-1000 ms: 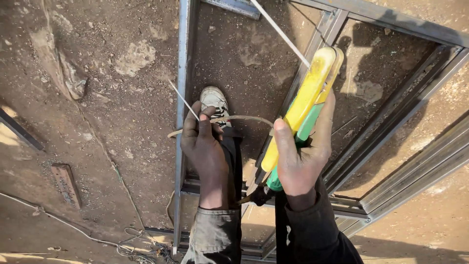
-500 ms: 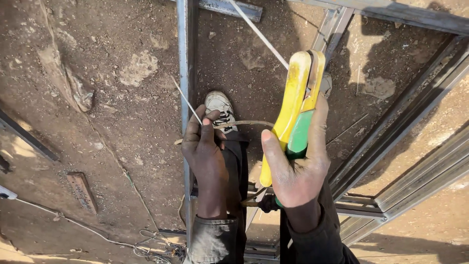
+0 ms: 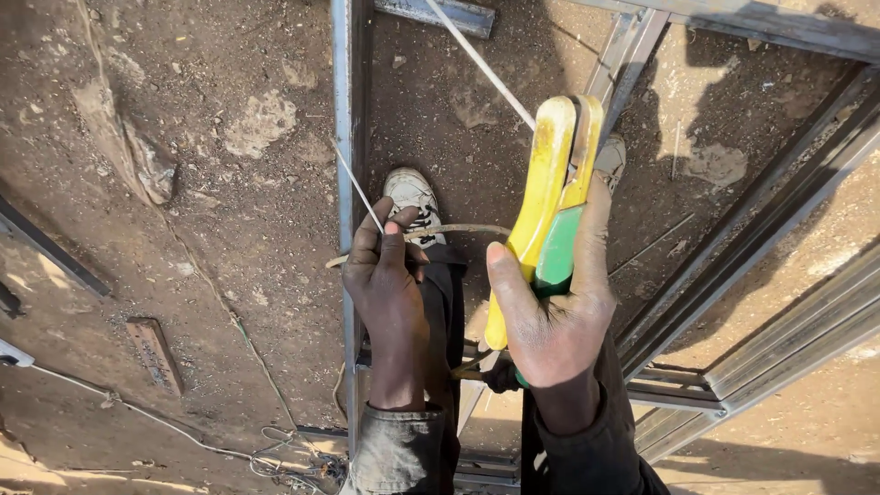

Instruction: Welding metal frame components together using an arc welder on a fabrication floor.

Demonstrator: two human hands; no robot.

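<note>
Left hand point(image 3: 390, 280) pinched shut on a thin welding rod point(image 3: 359, 192), tip slanting up beside the upright steel bar point(image 3: 351, 119) of the metal frame point(image 3: 761, 220). Right hand point(image 3: 550, 316) wrapped tight around the yellow-and-green electrode holder point(image 3: 548, 197), raised above the shoes point(image 3: 414, 194). Could slip: rod held by fingertips only, bare skin close to the clamp. Could trip: loose cable point(image 3: 275, 458) on the dirt underfoot.

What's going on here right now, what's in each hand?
A person stands over a metal frame laid on bare dirt. The right hand grips a yellow and green clamp-like holder, raised upright. The left hand pinches a thin rod beside the frame's upright bar, with a bent wire running between the hands. Their shoes show below.
</note>
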